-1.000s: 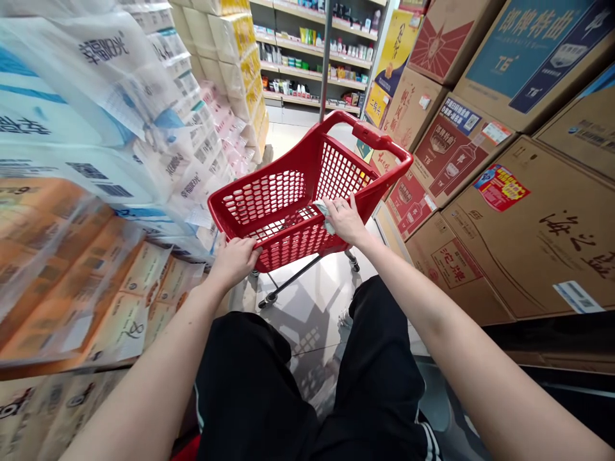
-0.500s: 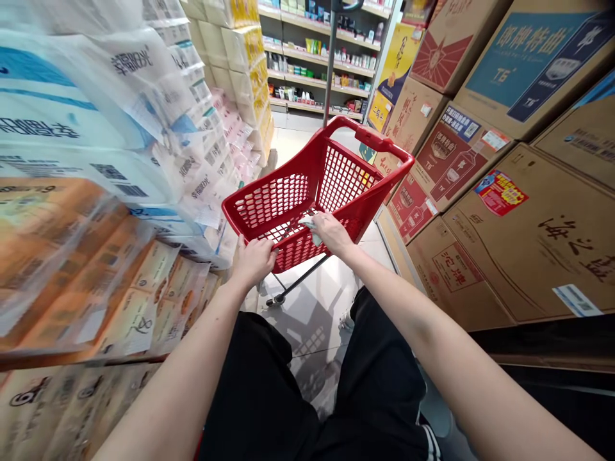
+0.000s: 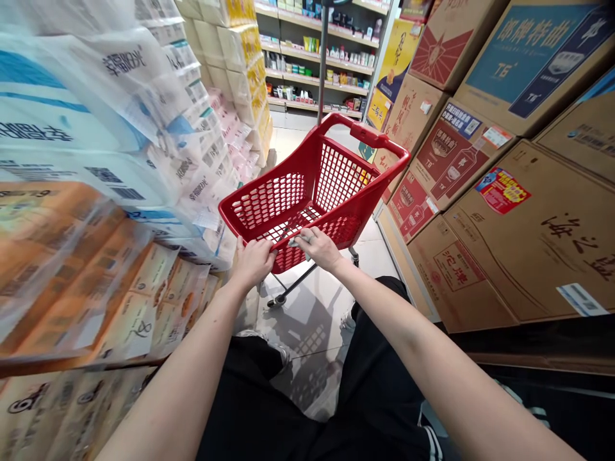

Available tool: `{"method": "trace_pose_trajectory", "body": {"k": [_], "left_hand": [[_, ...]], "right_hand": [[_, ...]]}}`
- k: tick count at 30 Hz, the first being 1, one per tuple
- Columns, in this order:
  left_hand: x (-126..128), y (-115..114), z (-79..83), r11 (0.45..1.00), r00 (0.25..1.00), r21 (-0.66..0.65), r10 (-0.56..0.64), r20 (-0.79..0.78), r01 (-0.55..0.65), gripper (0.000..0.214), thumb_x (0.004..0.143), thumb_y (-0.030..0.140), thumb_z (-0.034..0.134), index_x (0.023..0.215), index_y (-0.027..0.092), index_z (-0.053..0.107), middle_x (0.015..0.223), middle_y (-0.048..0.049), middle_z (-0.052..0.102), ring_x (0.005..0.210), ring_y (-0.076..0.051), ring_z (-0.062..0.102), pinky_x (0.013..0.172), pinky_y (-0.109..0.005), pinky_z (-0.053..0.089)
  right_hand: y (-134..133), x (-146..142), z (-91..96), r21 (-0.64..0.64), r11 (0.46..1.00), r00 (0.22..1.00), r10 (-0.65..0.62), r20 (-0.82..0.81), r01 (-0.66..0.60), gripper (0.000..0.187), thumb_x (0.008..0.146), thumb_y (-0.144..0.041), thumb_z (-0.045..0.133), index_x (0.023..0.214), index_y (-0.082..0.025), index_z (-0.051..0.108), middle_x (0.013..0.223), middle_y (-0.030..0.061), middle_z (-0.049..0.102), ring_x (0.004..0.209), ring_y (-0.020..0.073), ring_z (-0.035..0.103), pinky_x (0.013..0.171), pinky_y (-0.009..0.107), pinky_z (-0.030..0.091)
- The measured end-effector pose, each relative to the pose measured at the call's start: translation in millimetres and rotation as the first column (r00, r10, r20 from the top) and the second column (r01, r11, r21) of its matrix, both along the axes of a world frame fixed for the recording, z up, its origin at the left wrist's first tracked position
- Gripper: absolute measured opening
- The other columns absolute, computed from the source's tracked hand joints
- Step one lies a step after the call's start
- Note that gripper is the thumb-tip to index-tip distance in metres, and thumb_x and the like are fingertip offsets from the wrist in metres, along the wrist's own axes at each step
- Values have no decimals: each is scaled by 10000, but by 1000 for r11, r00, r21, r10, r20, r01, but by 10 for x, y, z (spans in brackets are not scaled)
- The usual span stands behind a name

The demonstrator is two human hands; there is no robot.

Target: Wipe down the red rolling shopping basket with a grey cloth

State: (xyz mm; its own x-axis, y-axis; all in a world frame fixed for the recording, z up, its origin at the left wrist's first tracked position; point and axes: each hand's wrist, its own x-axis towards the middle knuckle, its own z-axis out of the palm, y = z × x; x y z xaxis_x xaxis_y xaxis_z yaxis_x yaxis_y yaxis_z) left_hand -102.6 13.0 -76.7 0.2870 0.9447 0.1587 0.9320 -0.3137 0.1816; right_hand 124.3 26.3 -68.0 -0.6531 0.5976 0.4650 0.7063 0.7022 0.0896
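Note:
A red plastic shopping cart [image 3: 269,202] with a perforated basket stands at an angle before me, its handle on the far right side. My left hand [image 3: 254,259] is closed over the near left corner of the basket's rim. In my right hand [image 3: 321,248] is a small, pale greenish-white cloth [image 3: 298,243], pressed against the same near rim, a short way right of my left hand. The fingers cover most of the cloth. Nothing lies in the visible part of the basket.
Stacked tissue packs [image 3: 72,128] line the left side, close to my left arm. Cardboard cartons [image 3: 480,243] are piled along the right. Shelves with small goods [image 3: 317,64] stand at the back, behind a grey pole [image 3: 323,70]. Below the cart is a tiled floor [image 3: 307,378].
My right hand has slid left and slightly down along the rim with the cloth, nearer to my left hand. My left hand keeps its grip. The cart appears slightly shifted left.

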Motion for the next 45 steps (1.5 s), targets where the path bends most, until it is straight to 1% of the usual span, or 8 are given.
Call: {"method": "trace_pose_trajectory", "body": {"k": [5,10,14,23,30,34,39,45], "left_hand": [[-15,14,-3,1000,1000,-4,-19,3,19,234,928,324,373,923,201,572,1061,-111,694,1033,-306,579,1131,-638,168],[26,32,8,1000,1000,-11,-8,13,8,245,937,325,362,927,205,576,1088,-109,693,1051,-305,576,1135,-641,150],[66,62,0,1000,1000,-22,5,8,-5,242,937,322,356,937,212,572,1083,-104,692,1076,-311,569,1133,-653,141],[135,120,-43,999,999,-23,36,7,-35,267,940,309,339,986,211,583,1097,-113,686,1082,-315,561,1131,-671,113],[142,115,-69,1000,1000,11,26,15,-27,206,917,279,384,941,213,579,1077,-114,690,1062,-310,562,1127,-673,129],[192,66,-44,999,999,18,36,30,-36,198,910,274,395,944,216,581,1074,-118,692,1065,-306,567,1143,-657,130],[371,-24,16,999,998,-2,47,32,-47,238,922,275,367,980,197,584,1077,-133,684,1077,-322,571,1133,-698,115],[717,-88,24,1000,999,21,18,39,-19,218,910,252,380,981,189,576,1053,-127,680,1083,-316,573,1140,-700,112]], "right_hand": [[237,424,-6,-6,986,986,-164,-10,164,318,1024,-209,369,1146,-149,656,1166,169,597,995,250,510,907,407,446],[546,963,188,1,893,893,-450,-5,450,350,1009,-165,340,1176,-154,647,1135,168,583,1007,274,478,833,382,437],[615,943,237,-72,843,842,-537,-48,533,347,990,-129,349,1159,-166,649,1137,153,563,995,262,464,805,352,437],[106,137,94,-212,961,975,-201,-97,177,305,1020,-226,415,1192,-204,666,1131,97,576,1005,205,488,896,303,467],[534,376,471,-173,921,815,-390,-428,350,354,1030,-251,369,1252,-174,634,1195,142,531,1150,251,496,992,385,461],[733,484,338,-179,934,891,-349,-291,308,340,991,-156,392,1247,-119,613,1199,178,587,1267,304,446,1138,575,295],[537,336,56,-150,959,922,-274,-275,240,370,947,-84,392,1251,-106,603,1236,183,605,1312,296,440,1195,585,214],[192,203,28,-162,983,966,-127,-224,91,356,946,-75,411,1241,-119,606,1216,157,622,1297,253,469,1208,536,243]]}}
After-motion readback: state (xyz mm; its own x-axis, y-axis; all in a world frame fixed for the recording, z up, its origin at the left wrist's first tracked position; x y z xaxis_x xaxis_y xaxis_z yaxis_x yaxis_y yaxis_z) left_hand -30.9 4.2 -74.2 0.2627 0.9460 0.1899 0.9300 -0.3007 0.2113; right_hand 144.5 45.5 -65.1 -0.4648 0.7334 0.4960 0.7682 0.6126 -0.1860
